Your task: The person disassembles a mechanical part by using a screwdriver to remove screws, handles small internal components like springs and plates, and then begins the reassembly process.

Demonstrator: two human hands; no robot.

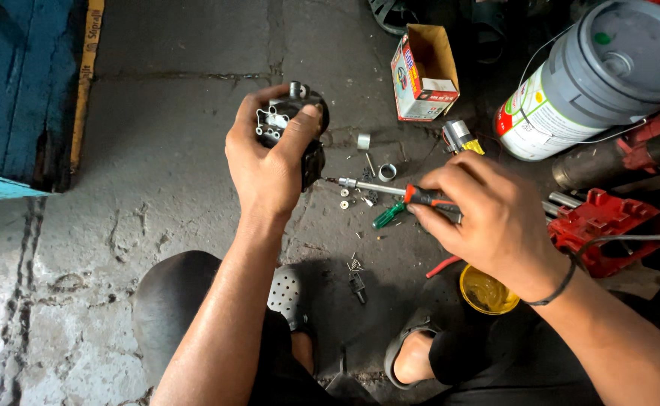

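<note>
Below, left hand [266, 169] gripping black motor housing [296, 128], right hand [488, 218] clasping screwdriver [398, 192], yellow tub [486, 292] of grease, open carton [424, 71].

You have an open red-and-white carton [422, 74] left of the grey drum's [608, 71] white, green and red label [538, 113].

Two hands [270, 169] [488, 218], one black motor part [292, 124], two screwdrivers [390, 189] [387, 216], one cardboard box [424, 71], one grey drum [600, 75], one yellow tub [486, 291].

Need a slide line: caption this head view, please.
Left hand grips a dark metal part; right hand drives a screwdriver into it.
</note>
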